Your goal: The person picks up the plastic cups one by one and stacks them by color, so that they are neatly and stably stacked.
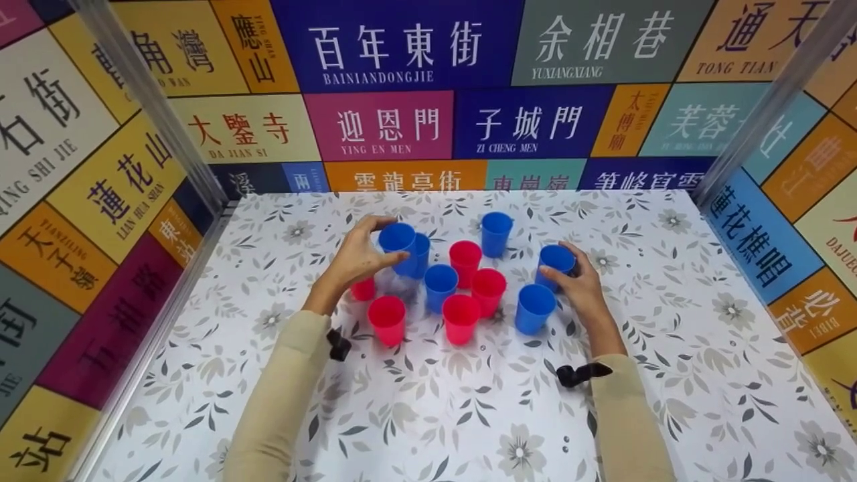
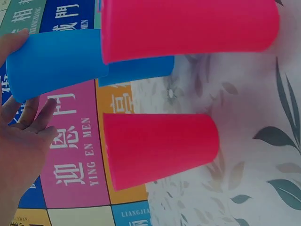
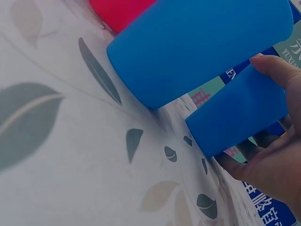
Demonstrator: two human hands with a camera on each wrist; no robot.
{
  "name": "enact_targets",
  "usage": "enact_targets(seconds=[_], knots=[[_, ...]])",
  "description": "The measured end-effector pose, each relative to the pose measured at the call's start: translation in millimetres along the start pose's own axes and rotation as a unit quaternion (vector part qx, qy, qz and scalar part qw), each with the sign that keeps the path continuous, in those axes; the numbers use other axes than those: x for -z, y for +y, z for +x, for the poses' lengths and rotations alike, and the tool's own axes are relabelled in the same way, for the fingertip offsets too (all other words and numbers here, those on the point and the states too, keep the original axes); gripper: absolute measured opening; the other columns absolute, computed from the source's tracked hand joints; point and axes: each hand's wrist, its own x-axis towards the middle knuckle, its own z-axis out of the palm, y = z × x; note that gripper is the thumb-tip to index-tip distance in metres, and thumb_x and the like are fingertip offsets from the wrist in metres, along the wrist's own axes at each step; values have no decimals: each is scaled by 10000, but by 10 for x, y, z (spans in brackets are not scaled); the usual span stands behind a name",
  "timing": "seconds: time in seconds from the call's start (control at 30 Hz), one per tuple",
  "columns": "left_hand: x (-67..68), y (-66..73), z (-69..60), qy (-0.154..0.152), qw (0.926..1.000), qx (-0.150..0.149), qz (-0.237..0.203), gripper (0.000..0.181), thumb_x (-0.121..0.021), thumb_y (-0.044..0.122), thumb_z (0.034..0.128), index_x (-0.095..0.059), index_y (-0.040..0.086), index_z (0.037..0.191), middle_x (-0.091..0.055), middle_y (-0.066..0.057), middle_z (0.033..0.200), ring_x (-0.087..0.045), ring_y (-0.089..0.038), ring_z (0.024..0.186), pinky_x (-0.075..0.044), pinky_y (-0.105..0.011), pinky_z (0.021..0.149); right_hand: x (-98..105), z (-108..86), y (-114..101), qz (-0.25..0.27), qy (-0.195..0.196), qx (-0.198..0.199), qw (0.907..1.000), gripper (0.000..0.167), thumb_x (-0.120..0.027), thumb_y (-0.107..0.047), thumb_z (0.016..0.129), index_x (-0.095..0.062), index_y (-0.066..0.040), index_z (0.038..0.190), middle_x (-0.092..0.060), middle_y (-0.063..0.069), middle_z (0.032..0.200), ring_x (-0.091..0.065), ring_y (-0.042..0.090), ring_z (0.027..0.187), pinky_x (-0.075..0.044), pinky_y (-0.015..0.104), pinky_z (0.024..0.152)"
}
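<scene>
Walls (image 1: pixel 395 43) of coloured panels with Chinese lettering enclose the far, left and right sides of a white table (image 1: pixel 415 415) printed with grey leaves and flowers. Blue and red cups, mouths up, are grouped toward its far half. At the far left, the left hand (image 1: pixel 358 256) holds a raised blue cup (image 1: pixel 396 249) above the table, pinching it between the thumb on its near side and fingers on its far side; in the left wrist view the lower fingers are slightly spread, partly off it. Just beyond, to its right, is a half-hidden blue cup (image 1: pixel 422 256). Below that hand a red cup (image 1: pixel 363 290) is mostly covered, with another red cup (image 1: pixel 387 325) standing nearer. In the middle, a blue cup (image 1: pixel 441 291) has red cups (image 1: pixel 461 323) close by on its far right, right and near right; whether they touch I cannot tell. A lone blue cup (image 1: pixel 496 237) stands at the far side. On the right, the right hand (image 1: pixel 584 278) grips a blue cup (image 1: pixel 557 257), thumb on the near left, fingers a little apart around the opposite side, its base low by the table. Nearer and slightly left stands one more blue cup (image 1: pixel 535 314). Both arms wear beige sleeves (image 1: pixel 274 402).
</scene>
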Motion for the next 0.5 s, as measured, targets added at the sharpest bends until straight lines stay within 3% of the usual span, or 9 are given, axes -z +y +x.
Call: enact_targets(seconds=[0.17, 0.5], knots=[[-25, 88, 11, 27, 9996, -181, -237, 729, -828, 334, 798, -518, 102, 1415, -542, -104, 1407, -504, -266, 1337, -390, -461, 1181, -13, -12, 11, -29, -31, 186, 9998, 803, -752, -217, 903, -308, -187, 1572, -374, 167, 1593, -373, 305, 1468, -280, 428, 1235], [-59, 248, 48, 45, 9995, -97, -289, 731, -827, 363, 795, -511, 158, 1421, -546, -76, 1402, -508, -247, 1301, -437, -431, 1138, 2, -8, -5, -56, -64, -3, 10000, 825, -762, -245, 895, -298, -217, 1577, -362, 166, 1600, -363, 313, 1466, -283, 455, 1232]])
